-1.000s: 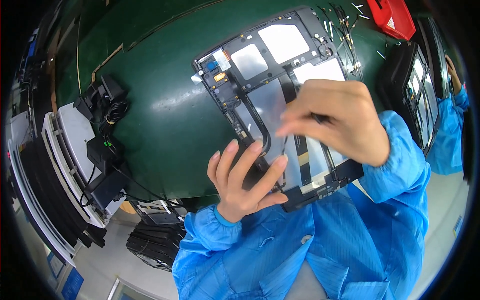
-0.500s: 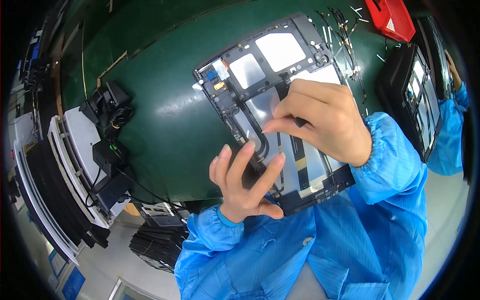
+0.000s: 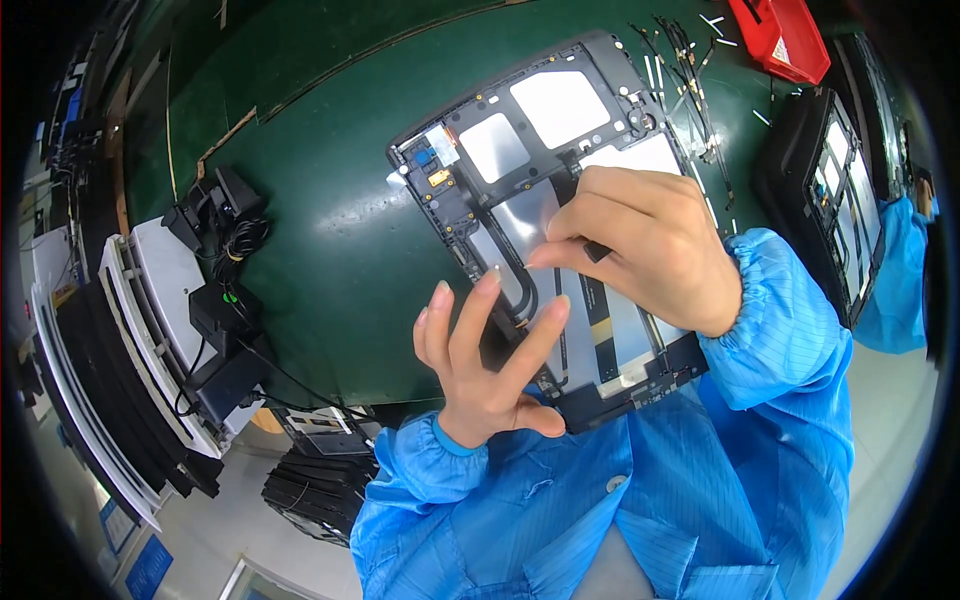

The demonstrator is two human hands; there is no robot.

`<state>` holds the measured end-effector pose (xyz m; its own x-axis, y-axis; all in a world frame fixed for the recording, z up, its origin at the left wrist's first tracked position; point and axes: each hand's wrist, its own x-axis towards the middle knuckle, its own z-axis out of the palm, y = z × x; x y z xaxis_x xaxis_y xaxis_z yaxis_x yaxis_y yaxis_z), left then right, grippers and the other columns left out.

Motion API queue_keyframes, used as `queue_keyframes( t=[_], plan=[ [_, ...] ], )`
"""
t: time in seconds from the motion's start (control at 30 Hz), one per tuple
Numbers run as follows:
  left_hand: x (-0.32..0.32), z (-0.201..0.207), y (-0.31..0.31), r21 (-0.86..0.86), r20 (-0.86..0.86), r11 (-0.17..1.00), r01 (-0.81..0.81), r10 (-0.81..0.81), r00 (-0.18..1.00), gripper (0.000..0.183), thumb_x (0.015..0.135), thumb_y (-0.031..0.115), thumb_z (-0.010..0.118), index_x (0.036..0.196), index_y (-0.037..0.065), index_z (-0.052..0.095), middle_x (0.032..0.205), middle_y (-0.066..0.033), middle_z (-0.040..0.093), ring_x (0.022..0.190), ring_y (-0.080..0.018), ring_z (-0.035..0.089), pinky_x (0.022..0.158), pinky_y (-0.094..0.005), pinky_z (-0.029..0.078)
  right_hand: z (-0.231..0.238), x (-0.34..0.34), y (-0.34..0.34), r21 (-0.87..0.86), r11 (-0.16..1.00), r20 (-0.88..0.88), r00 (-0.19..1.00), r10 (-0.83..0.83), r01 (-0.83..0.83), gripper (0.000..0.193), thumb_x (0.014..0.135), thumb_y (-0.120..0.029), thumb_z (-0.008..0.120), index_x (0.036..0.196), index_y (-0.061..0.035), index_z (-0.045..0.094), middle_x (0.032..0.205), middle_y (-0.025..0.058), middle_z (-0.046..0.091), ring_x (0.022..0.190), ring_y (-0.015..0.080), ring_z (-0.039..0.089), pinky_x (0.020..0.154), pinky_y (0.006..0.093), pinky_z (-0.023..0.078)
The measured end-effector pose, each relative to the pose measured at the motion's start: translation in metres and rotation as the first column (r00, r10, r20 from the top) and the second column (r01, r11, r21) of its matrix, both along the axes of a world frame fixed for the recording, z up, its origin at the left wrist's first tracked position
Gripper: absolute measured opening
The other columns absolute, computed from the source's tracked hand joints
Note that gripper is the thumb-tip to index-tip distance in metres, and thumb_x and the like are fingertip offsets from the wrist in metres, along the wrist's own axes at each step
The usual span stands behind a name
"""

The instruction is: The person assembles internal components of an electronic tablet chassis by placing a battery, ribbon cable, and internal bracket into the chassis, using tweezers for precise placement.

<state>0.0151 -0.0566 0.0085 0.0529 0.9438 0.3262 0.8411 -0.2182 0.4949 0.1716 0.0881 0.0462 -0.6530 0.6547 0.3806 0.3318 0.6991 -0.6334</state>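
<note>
An open tablet chassis [image 3: 560, 215] lies tilted on the green mat [image 3: 330, 230], its near end over the mat's edge. The left hand [image 3: 485, 365] props that end at about seven o'clock, fingers spread flat on the metal, gripping nothing. The right hand [image 3: 645, 245] rests over the middle, fingertips pinched on a thin black part (too small to name) beside the curved black cable [image 3: 520, 290]. At one o'clock, loose thin cables [image 3: 690, 75] and a red bin [image 3: 785, 35]; at three, another chassis [image 3: 830, 190]; at nine, black adapters [image 3: 220, 215].
</note>
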Motion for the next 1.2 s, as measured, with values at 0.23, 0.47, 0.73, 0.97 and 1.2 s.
queue_keyframes(
  t=[0.23,0.47,0.73,0.97,1.2],
  plan=[
    [0.000,0.018,0.014,-0.113,-0.095,0.993,-0.023,0.012,0.995,0.086,0.076,0.084,0.014,0.122,0.028,0.061,0.141,-0.0187,0.037,0.131,-0.0391,0.027,0.106,-0.0503,0.012,0.002,0.001,-0.001,-0.026,1.000,0.035,0.999,0.009,-0.008,0.019,0.072,-0.017,0.071,0.077,-0.0058,0.057,0.070,0.0060,0.053,0.061,0.0262,0.058,0.051,0.0358,0.045],
    [-0.005,0.029,0.035,-0.101,-0.093,0.995,0.006,-0.016,0.996,0.078,0.080,0.079,0.026,0.126,0.025,0.058,0.145,-0.0182,0.032,0.135,-0.0418,0.021,0.105,-0.0557,0.011,0.027,0.015,-0.009,-0.195,0.973,-0.002,0.992,-0.128,0.125,0.018,0.077,-0.016,0.072,0.086,-0.0034,0.062,0.075,0.0088,0.059,0.061,0.0234,0.061,0.052,0.0315,0.047],
    [-0.002,0.026,0.032,-0.108,0.052,0.990,0.094,-0.089,0.995,0.055,0.089,0.041,0.051,0.137,0.015,0.045,0.150,-0.0248,0.014,0.134,-0.0486,0.015,0.106,-0.0569,0.014,0.017,0.094,-0.070,-0.375,0.742,0.290,0.830,-0.476,0.556,0.033,0.081,-0.015,0.067,0.106,0.0048,0.062,0.095,0.0117,0.054,0.074,0.0170,0.054,0.059,0.0260,0.042],
    [0.040,-0.034,-0.030,-0.197,0.769,0.980,-0.028,0.172,0.616,0.072,0.099,0.045,0.019,0.145,-0.008,0.004,0.154,-0.0199,0.002,0.142,-0.0305,0.002,0.113,-0.0373,0.001,0.012,0.093,-0.080,-0.544,0.719,0.121,0.889,-0.442,0.432,0.042,0.080,-0.013,0.068,0.117,0.0044,0.059,0.117,0.0107,0.054,0.070,0.0088,0.053,0.056,0.0206,0.040],
    [0.059,-0.002,-0.041,-0.250,0.964,0.968,0.018,0.251,-0.087,0.068,0.096,0.055,0.027,0.136,0.001,0.038,0.130,-0.0139,0.050,0.116,-0.0260,0.052,0.098,-0.0397,0.042,0.025,0.099,-0.074,-0.853,0.500,-0.148,0.845,-0.513,0.154,0.052,0.080,-0.011,0.068,0.129,-0.0030,0.053,0.087,-0.0022,0.058,0.060,0.0010,0.033,0.052,0.0190,0.025]
  ],
)
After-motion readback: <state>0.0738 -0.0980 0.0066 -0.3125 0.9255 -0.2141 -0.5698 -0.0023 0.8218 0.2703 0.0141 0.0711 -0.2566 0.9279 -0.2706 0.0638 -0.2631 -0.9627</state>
